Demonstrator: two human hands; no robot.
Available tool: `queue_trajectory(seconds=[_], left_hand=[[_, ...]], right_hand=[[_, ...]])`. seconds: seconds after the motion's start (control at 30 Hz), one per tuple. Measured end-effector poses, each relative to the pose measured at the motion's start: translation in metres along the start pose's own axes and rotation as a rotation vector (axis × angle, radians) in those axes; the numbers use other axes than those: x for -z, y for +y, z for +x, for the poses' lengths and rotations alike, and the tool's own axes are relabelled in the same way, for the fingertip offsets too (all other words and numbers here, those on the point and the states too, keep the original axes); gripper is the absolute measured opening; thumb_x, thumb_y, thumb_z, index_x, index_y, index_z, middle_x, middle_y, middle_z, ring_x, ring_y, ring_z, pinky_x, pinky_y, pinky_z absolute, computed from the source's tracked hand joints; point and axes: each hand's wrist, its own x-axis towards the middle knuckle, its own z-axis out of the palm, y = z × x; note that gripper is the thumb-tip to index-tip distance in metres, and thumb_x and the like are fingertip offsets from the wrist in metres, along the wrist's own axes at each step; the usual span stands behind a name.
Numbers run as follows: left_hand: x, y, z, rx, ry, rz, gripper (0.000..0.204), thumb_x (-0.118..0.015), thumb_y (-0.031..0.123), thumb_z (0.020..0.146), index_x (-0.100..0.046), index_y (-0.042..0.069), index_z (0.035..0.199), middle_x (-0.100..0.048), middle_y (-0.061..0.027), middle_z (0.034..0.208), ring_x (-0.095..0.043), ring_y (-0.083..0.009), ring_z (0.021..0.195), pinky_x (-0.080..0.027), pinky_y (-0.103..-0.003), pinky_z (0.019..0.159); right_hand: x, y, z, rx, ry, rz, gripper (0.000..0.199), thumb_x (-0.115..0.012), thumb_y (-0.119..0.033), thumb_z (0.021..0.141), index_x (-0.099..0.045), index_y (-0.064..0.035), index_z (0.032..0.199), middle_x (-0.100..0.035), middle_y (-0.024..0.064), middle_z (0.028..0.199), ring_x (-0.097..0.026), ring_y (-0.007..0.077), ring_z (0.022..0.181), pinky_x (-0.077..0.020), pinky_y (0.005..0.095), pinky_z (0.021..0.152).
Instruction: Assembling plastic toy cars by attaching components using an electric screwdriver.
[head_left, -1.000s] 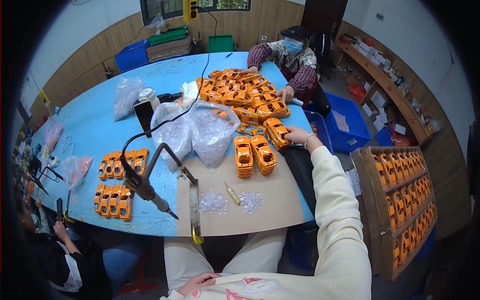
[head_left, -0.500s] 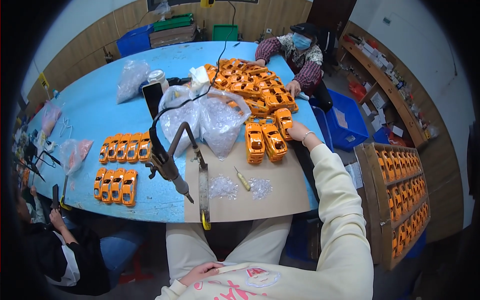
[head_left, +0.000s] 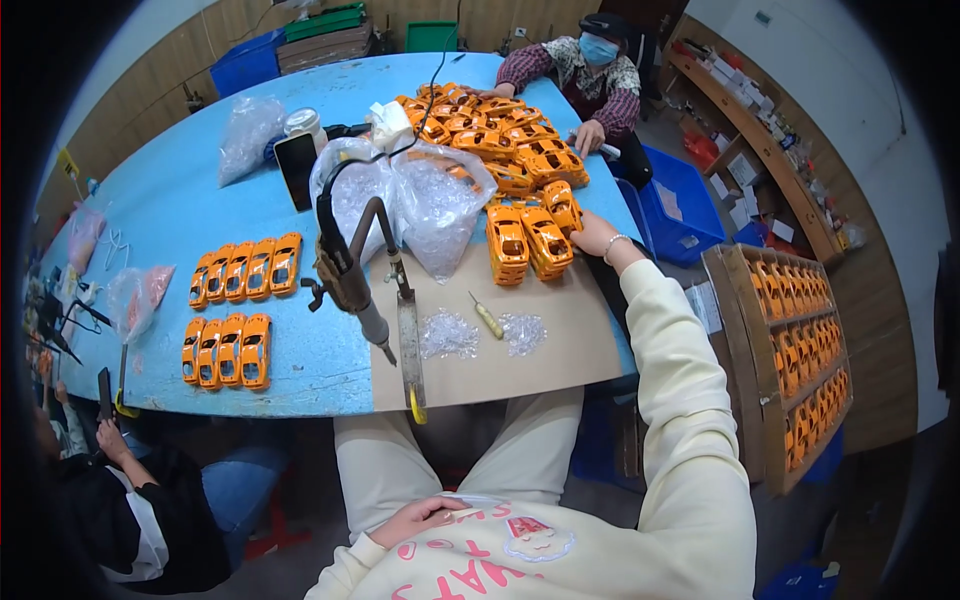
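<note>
The left hand [head_left: 418, 520] rests at 6 o'clock on the person's lap, against the cream sweater, with the fingers loosely curled and holding nothing. Above it lies the edge of the blue table [head_left: 170, 215], and on that a brown cardboard sheet [head_left: 560, 345]. On the cardboard, at the middle of the view, are two small heaps of clear plastic bits [head_left: 448, 335] and between them a small screwdriver [head_left: 487, 317] with a yellow handle. Just to 9 o'clock of the heaps a powered screwdriver [head_left: 350, 280] hangs on a bent arm, its tip pointing down at the cardboard edge.

Farther out at 1 o'clock the right hand [head_left: 592, 237] reaches across the cardboard. It lies against the right side of a small stack of orange toy car bodies [head_left: 528, 243]; whether the fingers close on a body I cannot tell, because they are hidden behind the stack.

At 9 o'clock two rows of orange car bodies [head_left: 243, 268] lie on the bare table. At 12 o'clock stand clear plastic bags [head_left: 435, 200], and behind them a big pile of orange bodies [head_left: 500, 130]. At the far edge another person [head_left: 590, 75] in a patterned shirt sits. At 3 o'clock a wooden rack [head_left: 800, 360] holds more orange bodies.
</note>
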Motion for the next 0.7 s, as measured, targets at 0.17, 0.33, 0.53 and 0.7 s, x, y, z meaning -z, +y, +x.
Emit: queue_trajectory(seconds=[0.17, 0.33, 0.53, 0.7], left_hand=[[0.009, 0.005, -0.006, -0.13, -0.112, 0.25, 0.033, -0.051, 0.015, 0.101, -0.054, 0.003, 0.132, -0.054, -0.0079, 0.132, -0.051, -0.0181, 0.122, -0.037, -0.031, 0.106], [0.019, 0.008, -0.02, -0.176, -0.178, 0.388, 0.031, -0.053, 0.014, 0.099, -0.058, 0.006, 0.128, -0.055, -0.0094, 0.133, -0.051, -0.0237, 0.124, -0.038, -0.034, 0.106], [0.031, -0.001, 0.001, -0.374, -0.241, 0.716, 0.019, -0.057, 0.013, 0.094, -0.063, 0.006, 0.11, -0.063, -0.0103, 0.114, -0.057, -0.0284, 0.113, -0.044, -0.035, 0.095], [0.027, -0.001, 0.024, -0.323, 0.03, 0.992, 0.009, -0.058, 0.012, 0.091, -0.062, 0.005, 0.096, -0.064, -0.0105, 0.098, -0.058, -0.031, 0.099, -0.047, -0.038, 0.085]], right_hand=[[0.012, 0.009, -0.025, 0.087, 0.191, -0.127, 0.038, -0.064, -0.018, 0.082, -0.06, -0.0043, 0.117, -0.066, 0.0206, 0.109, -0.06, 0.0377, 0.107, -0.0485, 0.0403, 0.093], [0.018, -0.062, -0.108, 0.347, 0.602, 0.206, 0.023, -0.061, -0.011, 0.085, -0.064, -0.0018, 0.105, -0.065, 0.0161, 0.108, -0.06, 0.035, 0.105, -0.0469, 0.0397, 0.095], [-0.023, -0.089, -0.143, 0.433, 0.588, 0.153, 0.023, -0.064, -0.006, 0.08, -0.064, -0.0033, 0.103, -0.062, 0.0118, 0.108, -0.058, 0.0302, 0.104, -0.0478, 0.0375, 0.091], [-0.028, -0.114, -0.136, 0.524, 0.621, 0.032, 0.025, -0.069, -0.006, 0.076, -0.064, -0.005, 0.1, -0.061, 0.0085, 0.107, -0.057, 0.0285, 0.103, -0.0493, 0.0374, 0.087]])
